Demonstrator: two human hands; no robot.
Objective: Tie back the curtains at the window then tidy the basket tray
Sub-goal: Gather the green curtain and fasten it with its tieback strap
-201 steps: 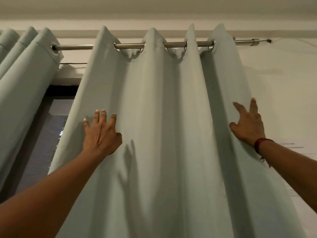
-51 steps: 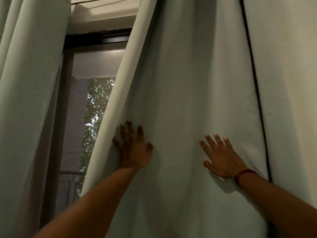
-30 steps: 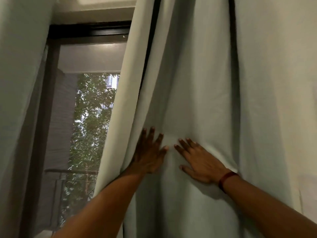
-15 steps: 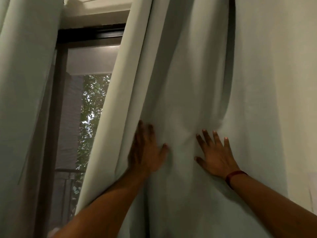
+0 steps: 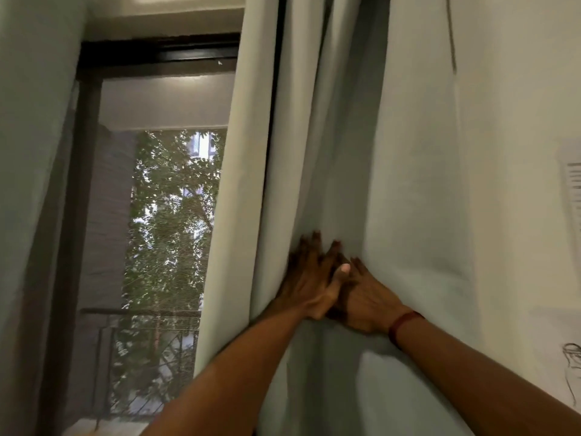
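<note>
The left hand (image 5: 309,278) lies flat on the curtain (image 5: 333,152), fingers straight and pressing the cloth. The right hand (image 5: 364,298) presses the same cloth just beside it, so the two touch. The left thumb lies across the right hand's fingers; their tips are hidden in a fold, but what shows of them is straight, not curled. A red band (image 5: 404,325) circles the right wrist. This pale grey-green curtain hangs bunched in deep upright folds just right of the window (image 5: 163,102), its edge overlapping the pane's right side. A second curtain (image 5: 31,184) hangs at the window's left side. Through the window show leafy trees (image 5: 176,190) and a metal railing (image 5: 141,316). Right of the window, past the gathered curtain, is a pale wall (image 5: 518,105) with a sheet of paper (image 5: 573,184) on it.
</note>
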